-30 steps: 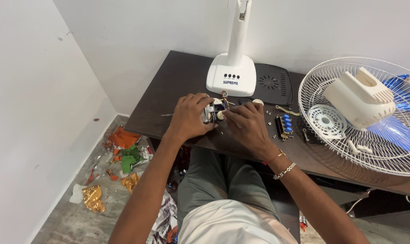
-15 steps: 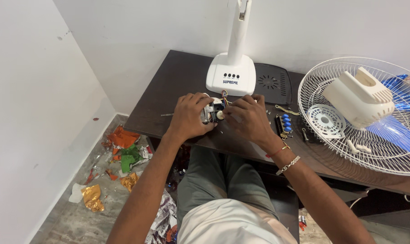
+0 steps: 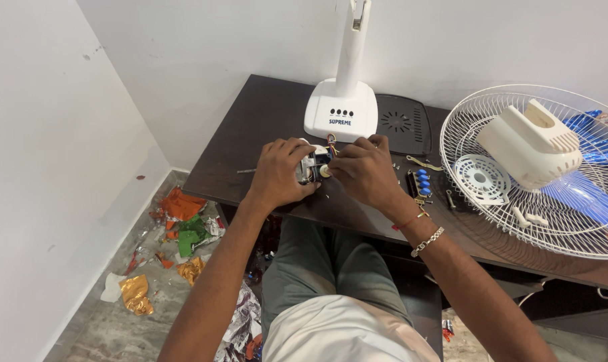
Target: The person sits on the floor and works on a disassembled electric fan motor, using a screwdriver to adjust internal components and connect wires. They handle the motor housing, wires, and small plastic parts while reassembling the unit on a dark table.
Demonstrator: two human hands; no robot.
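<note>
Here, both hands meet over a small fan motor [image 3: 315, 165] near the front edge of the dark tabletop [image 3: 250, 127], just at six o'clock from the white fan base [image 3: 341, 110]. The left hand [image 3: 279, 174] wraps around the motor from the nine o'clock side, its fingers [image 3: 297, 149] curled and pressed against the metal body. The right hand [image 3: 363, 171] comes in from three o'clock, its fingers drawn together at the motor's near end; whether they pinch a part or merely press on it cannot be told. A short bunch of coloured wires [image 3: 331, 140] rises from the motor toward the base. From the base a white column [image 3: 353, 40] stands upright against the wall.

At three o'clock from the hands lies a small switch block with blue buttons [image 3: 420, 184], with a few loose small parts near it. A dark vented cover [image 3: 401, 124] lies flat just beside the base. Farther toward three o'clock a white wire fan guard [image 3: 478, 114] rests on the tabletop, carrying a white motor housing [image 3: 530, 144], a round white perforated disc [image 3: 481, 179] and part of a blue fan blade [image 3: 588, 201]. The right wrist wears a metal chain bracelet [image 3: 428, 241] and a red thread. On the floor at eight o'clock lie crumpled foil scraps [image 3: 183, 221] in orange, green, gold and silver.
</note>
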